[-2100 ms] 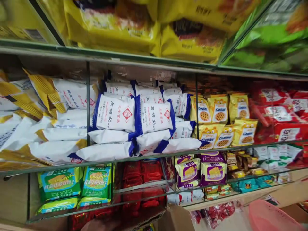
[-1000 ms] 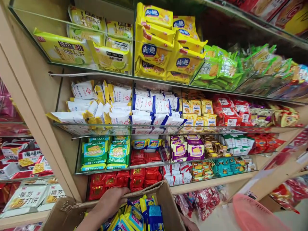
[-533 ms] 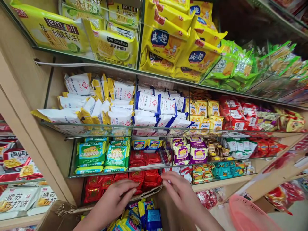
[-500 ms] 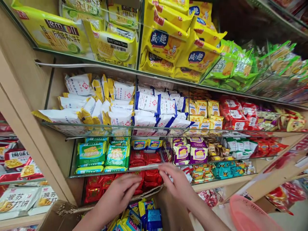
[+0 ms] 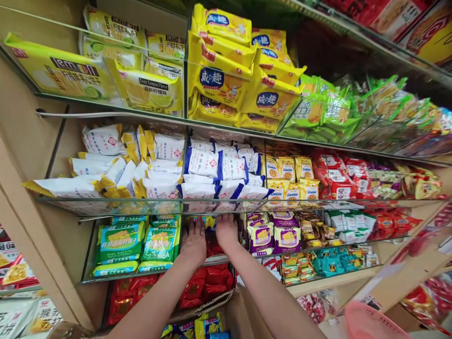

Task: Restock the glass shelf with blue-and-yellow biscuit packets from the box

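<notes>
Blue-and-yellow packets [image 5: 209, 222] sat toward the back of a glass-fronted compartment [image 5: 216, 258], above or just behind red packets [image 5: 213, 247], half covered by the two hands I was following from afar. The left hand [image 5: 194, 241] lay palm down, fingers reaching forward over them; the right hand [image 5: 228, 232] bent inward beside it, its fingertips hard to make out. I could not tell whether either was grasping a packet or merely pressing. I judged the step in hand to be settling the packets into place, and reckoned the next move called for light, even pressure and low knuckles beneath the glass shelf edge [image 5: 226, 206]. Their wrappers looked thin and glossy, likely to slide. Just left lay flat, pillowy green packets [image 5: 120, 241]; to the right, squat purple-and-cream packets [image 5: 261, 238]. Below, similar packets filled part of a matt cardboard box [image 5: 245, 310] with a ragged edge; farther right showed a smooth pink plastic basket [image 5: 374, 321].
</notes>
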Motion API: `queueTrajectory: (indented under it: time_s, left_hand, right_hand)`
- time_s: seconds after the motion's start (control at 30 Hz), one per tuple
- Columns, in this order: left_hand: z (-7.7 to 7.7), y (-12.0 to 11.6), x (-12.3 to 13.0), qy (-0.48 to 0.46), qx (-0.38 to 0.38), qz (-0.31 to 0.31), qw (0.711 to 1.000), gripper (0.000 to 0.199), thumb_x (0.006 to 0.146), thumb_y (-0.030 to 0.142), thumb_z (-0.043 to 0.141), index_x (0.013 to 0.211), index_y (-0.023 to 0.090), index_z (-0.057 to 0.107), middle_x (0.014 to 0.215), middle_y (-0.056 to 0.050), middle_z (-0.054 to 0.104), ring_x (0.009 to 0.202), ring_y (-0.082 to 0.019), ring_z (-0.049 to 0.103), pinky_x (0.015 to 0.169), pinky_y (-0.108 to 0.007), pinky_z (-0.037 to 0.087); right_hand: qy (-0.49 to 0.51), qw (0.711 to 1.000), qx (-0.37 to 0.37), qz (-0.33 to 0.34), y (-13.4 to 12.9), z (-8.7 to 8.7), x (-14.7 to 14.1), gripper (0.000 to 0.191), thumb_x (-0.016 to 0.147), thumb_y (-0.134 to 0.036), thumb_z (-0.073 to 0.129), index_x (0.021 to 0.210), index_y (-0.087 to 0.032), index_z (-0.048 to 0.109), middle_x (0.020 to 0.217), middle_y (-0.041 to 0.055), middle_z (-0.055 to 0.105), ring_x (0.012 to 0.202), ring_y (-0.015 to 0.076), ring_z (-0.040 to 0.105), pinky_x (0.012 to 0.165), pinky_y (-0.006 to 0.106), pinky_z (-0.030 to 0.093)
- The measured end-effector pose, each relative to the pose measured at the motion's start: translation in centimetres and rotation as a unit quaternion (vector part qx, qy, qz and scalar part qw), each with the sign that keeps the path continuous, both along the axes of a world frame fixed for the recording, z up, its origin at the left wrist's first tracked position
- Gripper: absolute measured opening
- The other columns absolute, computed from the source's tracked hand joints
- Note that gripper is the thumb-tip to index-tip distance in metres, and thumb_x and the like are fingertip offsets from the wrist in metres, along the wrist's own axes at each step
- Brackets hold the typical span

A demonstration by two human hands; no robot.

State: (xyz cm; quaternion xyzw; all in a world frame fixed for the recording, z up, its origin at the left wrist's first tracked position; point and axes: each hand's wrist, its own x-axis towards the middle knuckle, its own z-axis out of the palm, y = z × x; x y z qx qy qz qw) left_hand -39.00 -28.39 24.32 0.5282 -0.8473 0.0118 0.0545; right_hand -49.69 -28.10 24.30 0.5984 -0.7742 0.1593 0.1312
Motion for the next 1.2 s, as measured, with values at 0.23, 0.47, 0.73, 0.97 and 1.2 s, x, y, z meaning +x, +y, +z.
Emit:
queueTrajectory:
  time_s: [0.23, 0.47, 0.73, 0.97, 1.2]
  left_hand:
    - [-0.4, -0.1, 0.1, 0.004, -0.003, -0.003, 1.0, 0.06, 0.078, 0.017, 0.058, 0.132, 0.016, 0.033, 0.148, -0.011, 0.016, 0.133, -0.033, 0.014, 0.102, -0.052, 0.028]
    - [-0.1, 0.0, 0.3, 0.077, -0.049, 0.017, 0.996, 0.05, 0.081, 0.004, 0.044, 0.13, 0.008, 0.034, 0.142, -0.017, 0.028, 0.129, -0.027, 0.029, 0.099, -0.043, 0.036]
    - [-0.4, -0.1, 0.2, 0.08, -0.058, 0.02, 0.995, 0.064, 0.071, -0.005, 0.037, 0.134, 0.0, 0.028, 0.144, -0.022, 0.021, 0.133, -0.032, 0.018, 0.103, -0.041, 0.029]
    - [-0.9, -0.5, -0.1, 0.036, -0.075, 0.007, 0.997, 0.062, 0.072, 0.0, 0.038, 0.133, -0.001, 0.029, 0.143, -0.022, 0.024, 0.133, -0.032, 0.016, 0.107, -0.043, 0.021]
    - [-1.0, -0.6, -0.4, 0.001, -0.089, 0.017, 0.996, 0.061, 0.073, 0.006, 0.041, 0.133, -0.001, 0.029, 0.142, -0.023, 0.026, 0.131, -0.034, 0.022, 0.105, -0.044, 0.021]
  right_hand:
    - [-0.01, 0.999, 0.033, 0.01, 1.7, 1.9, 0.4, 0.028, 0.083, -0.006, 0.035, 0.1, -0.01, 0.057, 0.096, 0.0202, 0.059, 0.094, 0.0313, 0.053, 0.066, 0.042, 0.046]
    - [-0.061, 0.987, 0.065, 0.133, 0.5, 1.8, 0.2, 0.029, 0.079, -0.008, 0.042, 0.099, -0.02, 0.059, 0.097, 0.0093, 0.063, 0.095, 0.023, 0.055, 0.075, 0.035, 0.046]
    - [-0.205, 0.978, 0.0, 0.05, -1.4, -0.9, 0.6, 0.05, 0.073, -0.016, 0.055, 0.117, -0.002, 0.038, 0.111, 0.0223, 0.055, 0.102, 0.0269, 0.053, 0.084, 0.035, 0.042]
    - [-0.276, 0.956, 0.019, 0.094, -2.7, -2.3, 0.4, 0.042, 0.073, -0.019, 0.054, 0.112, -0.013, 0.039, 0.096, 0.0109, 0.065, 0.089, 0.0203, 0.061, 0.07, 0.025, 0.045]
    - [-0.27, 0.954, 0.033, 0.125, -2.9, -2.2, -0.3, 0.033, 0.07, -0.014, 0.056, 0.102, -0.015, 0.05, 0.1, 0.0105, 0.065, 0.093, 0.0211, 0.06, 0.075, 0.027, 0.043]
